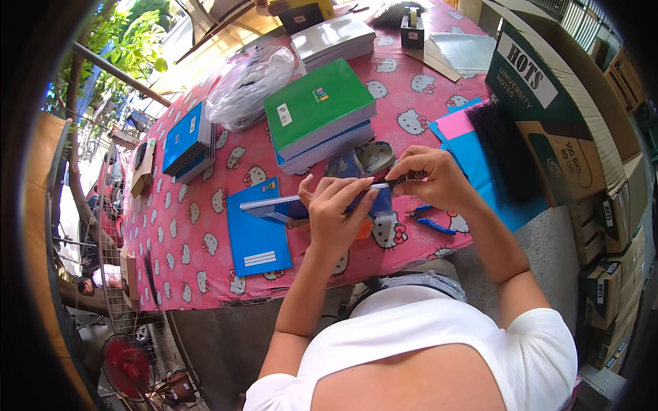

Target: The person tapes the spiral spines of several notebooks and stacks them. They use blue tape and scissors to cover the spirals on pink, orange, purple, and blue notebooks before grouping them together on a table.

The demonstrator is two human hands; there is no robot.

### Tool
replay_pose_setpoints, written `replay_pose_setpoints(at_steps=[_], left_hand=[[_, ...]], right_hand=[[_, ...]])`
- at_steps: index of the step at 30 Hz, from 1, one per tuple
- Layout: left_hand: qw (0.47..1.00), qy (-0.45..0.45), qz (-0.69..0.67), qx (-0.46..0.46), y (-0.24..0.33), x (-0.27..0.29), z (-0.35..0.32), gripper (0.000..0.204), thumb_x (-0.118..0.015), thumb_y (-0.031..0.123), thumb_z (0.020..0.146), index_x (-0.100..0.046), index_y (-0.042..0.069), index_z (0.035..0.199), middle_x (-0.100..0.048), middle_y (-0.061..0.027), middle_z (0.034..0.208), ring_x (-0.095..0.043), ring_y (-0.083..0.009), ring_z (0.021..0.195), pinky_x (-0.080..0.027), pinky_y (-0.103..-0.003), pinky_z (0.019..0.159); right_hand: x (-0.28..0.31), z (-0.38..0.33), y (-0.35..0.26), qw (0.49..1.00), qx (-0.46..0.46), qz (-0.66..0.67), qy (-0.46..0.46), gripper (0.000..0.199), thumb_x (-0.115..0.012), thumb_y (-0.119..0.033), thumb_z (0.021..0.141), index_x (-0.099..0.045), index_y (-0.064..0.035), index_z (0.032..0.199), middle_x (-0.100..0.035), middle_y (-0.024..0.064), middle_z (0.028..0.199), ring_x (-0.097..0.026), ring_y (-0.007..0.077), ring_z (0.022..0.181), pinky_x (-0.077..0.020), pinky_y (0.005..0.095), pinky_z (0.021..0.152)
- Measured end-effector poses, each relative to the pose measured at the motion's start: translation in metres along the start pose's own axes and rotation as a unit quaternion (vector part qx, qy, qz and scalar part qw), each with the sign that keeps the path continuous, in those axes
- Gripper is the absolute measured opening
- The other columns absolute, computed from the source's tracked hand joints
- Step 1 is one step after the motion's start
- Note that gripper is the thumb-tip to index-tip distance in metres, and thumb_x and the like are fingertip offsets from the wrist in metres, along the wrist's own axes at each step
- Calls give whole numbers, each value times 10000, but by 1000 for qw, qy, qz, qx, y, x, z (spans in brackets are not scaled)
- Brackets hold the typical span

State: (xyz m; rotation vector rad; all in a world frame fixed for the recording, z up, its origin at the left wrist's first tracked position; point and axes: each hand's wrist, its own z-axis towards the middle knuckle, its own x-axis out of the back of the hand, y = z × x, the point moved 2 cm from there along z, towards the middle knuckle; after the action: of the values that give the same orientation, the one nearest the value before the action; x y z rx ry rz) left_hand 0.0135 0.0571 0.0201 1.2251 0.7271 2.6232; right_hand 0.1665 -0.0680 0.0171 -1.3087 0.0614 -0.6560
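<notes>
My left hand [337, 205] grips a notebook [264, 204], seen nearly edge-on above the table, with white page edges and a blue cover. At its right end, my right hand [433, 179] pinches a dark spiral binding coil [404, 178] against the notebook's edge. How far the coil is threaded is too small to tell. Under the notebook's left end lies a flat blue notebook [259, 236] with a white label panel. Blue-handled pliers [436, 225] rest on the table just below my right hand. Beyond the notebook sits a pair of patterned clogs [375, 157], partly hidden.
A pink patterned cloth covers the table [205, 240]. Stacked green notebooks [319, 109], blue notebooks [185, 140] and a clear plastic bag [247, 89] stand farther back. Dark coils [510, 154] lie on blue sheets at right, beside a large carton [548, 103]. A tape dispenser [412, 33] is behind.
</notes>
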Motion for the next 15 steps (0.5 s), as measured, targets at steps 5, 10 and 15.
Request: replay_pose_setpoints(at_steps=[5, 10, 15], left_hand=[[1000, 8, -10, -3, -1, -2, -2, 183, -773, 205, 739, -734, 135, 904, -696, 14, 844, -608, -130, 795, -244, -413, 986], [999, 32, 24, 6, -6, -2, -4, 194, -777, 252, 713, -722, 139, 860, -683, 16, 821, -600, -147, 812, -230, -428, 997], [999, 24, 33, 3, -9, 2, -10, 201, -768, 248, 696, -710, 129, 847, -676, 8, 823, -593, -158, 830, -231, -431, 1005]], right_hand=[[4, 2, -8, 996, -41, -22, -76, 200, -723, -16, 730, -713, -29, 929, -647, 102, 837, -630, 207, 729, -488, 300, 629], [-5, -9, -12, 990, -17, -128, -56, 219, -707, -98, 777, -654, -29, 978, -639, 127, 859, -642, 268, 745, -496, 335, 634], [-9, -18, -18, 956, 96, -275, 28, 263, -688, -145, 816, -568, -33, 1021, -617, 103, 896, -617, 251, 710, -483, 311, 621]])
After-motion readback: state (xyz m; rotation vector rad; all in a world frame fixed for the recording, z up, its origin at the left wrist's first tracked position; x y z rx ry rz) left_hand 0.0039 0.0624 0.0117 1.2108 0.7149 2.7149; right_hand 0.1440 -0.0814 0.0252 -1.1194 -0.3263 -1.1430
